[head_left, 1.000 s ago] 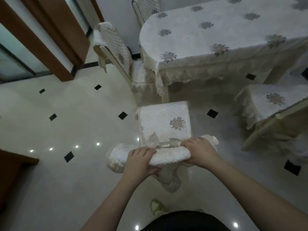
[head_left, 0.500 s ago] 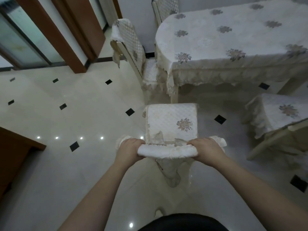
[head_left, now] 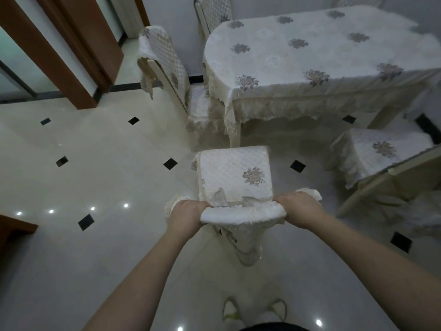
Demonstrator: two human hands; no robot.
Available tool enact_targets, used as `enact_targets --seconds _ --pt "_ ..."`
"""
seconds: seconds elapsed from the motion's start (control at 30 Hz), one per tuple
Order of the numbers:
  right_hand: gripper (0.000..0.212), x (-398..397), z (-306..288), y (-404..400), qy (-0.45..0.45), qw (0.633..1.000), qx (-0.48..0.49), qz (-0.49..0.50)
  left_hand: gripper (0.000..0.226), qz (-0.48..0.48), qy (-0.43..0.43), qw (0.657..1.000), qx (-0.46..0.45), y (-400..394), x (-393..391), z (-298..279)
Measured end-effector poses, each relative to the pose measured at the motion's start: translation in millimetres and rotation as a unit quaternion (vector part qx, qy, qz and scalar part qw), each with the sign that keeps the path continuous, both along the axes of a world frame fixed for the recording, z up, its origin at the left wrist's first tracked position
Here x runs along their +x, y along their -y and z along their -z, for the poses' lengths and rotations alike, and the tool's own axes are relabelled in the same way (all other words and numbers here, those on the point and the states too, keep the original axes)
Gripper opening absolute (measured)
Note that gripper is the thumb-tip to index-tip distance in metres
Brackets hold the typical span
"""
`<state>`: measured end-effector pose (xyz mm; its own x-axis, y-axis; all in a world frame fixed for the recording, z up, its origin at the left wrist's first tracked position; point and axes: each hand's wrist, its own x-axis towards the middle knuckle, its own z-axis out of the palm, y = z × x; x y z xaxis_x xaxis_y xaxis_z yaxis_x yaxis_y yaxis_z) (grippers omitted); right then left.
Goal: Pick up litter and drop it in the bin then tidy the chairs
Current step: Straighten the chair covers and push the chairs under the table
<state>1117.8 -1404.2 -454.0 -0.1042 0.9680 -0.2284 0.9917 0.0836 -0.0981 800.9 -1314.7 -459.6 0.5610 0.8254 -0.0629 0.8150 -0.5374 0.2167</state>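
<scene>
Firmly, left hand (head_left: 185,217) and right hand (head_left: 299,211) each grip the unlabelled chair's (head_left: 235,177) backrest.

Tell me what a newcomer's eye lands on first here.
Both bare hands, left hand and right hand, grip the top rail of a cream quilted-cover chair at centre. Beyond it stands an oval table under a flowered white tablecloth, upper right, on a glossy pale tiled floor.

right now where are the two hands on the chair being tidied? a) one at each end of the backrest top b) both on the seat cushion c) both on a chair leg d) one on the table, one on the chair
a: the left hand and right hand each grip one end of the covered backrest top of the chair.
</scene>
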Motion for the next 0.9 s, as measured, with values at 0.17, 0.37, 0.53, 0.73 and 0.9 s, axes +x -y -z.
enact_targets --seconds 0.17,0.37,0.53,0.73,0.9 --pt "0.027 -1.8 -4.2 -0.5 0.004 1.000 0.000 0.002 0.016 -0.020 0.002 0.999 -0.039 -1.1 1.0 -1.5" --pt "0.023 11.0 -13.9 0.0 0.063 0.997 -0.033 0.020 0.024 0.029 -0.012 0.999 0.012 7.6 11.1 -16.4" --pt "0.009 31.3 -37.8 20.2 0.083 0.995 -0.038 0.044 0.023 0.095 0.023 0.994 0.053 11.6 32.0 -23.1" --pt "0.010 57.0 -58.2 49.5 0.061 0.994 -0.030 0.091 0.010 0.167 0.087 0.978 0.087 17.9 69.3 -27.2" --pt "0.006 82.3 -53.2 53.9 0.074 0.991 -0.030 0.108 0.009 0.198 0.078 0.975 0.071 8.1 97.7 -23.6"
